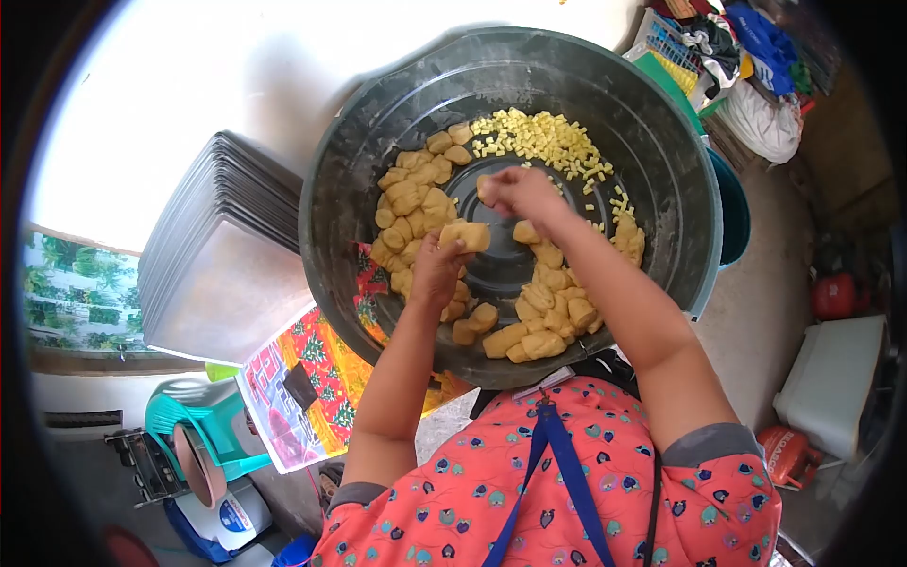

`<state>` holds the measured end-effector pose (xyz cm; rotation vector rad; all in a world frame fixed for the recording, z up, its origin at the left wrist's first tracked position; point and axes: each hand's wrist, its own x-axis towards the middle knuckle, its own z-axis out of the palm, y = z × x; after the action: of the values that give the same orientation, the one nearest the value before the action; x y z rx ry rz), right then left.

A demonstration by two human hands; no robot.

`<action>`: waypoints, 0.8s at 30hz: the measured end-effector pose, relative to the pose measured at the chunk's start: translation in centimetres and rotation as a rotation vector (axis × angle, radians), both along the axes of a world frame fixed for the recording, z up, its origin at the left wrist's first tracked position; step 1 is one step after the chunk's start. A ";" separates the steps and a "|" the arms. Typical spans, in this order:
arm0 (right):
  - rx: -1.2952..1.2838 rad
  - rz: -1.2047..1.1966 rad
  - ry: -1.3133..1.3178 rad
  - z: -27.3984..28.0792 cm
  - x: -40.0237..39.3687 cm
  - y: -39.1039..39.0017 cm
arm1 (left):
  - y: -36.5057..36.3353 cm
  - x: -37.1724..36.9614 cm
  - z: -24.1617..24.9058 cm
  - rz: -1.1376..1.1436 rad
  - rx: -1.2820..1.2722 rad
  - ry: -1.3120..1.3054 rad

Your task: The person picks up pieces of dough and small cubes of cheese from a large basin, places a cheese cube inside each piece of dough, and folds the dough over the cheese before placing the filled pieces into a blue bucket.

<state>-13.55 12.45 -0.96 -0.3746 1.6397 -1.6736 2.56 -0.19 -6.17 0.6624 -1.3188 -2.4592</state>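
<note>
My left hand (439,268) is closed round a piece of dough (470,235), held over the middle of a large black tub (661,151). Just above and to the right, my right hand (521,196) pinches a small lump of dough (484,187) between thumb and fingers. Many dough pieces (406,197) are heaped along the tub's left side. Another heap of dough (548,307) lies on the side nearest me. Small pale-yellow cubes (539,140) are spread at the far side, several of them scattered down the right.
A stack of metal trays (222,250) leans left of the tub. Patterned cloth (326,373) lies below it. A teal plastic chair (203,425) stands lower left. At right are a teal bucket (732,208), a grey container (836,383) and a red gas cylinder (786,455).
</note>
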 end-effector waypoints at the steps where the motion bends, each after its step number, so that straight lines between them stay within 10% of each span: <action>1: 0.014 0.051 0.022 0.2 1.4 -0.1 | 0.1 0.0 0.4 -0.032 0.014 0.011; 12: 0.244 0.188 0.846 -0.7 5.0 1.1 | 0.1 0.4 0.3 -0.091 0.118 0.001; 24: 0.095 0.341 -0.134 -1.0 4.0 1.2 | 0.4 0.4 1.2 -0.130 0.035 0.071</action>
<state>-9.57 13.69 -1.92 -0.4562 1.4582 -1.3331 2.97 0.19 -5.02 0.5069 -1.3333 -2.5882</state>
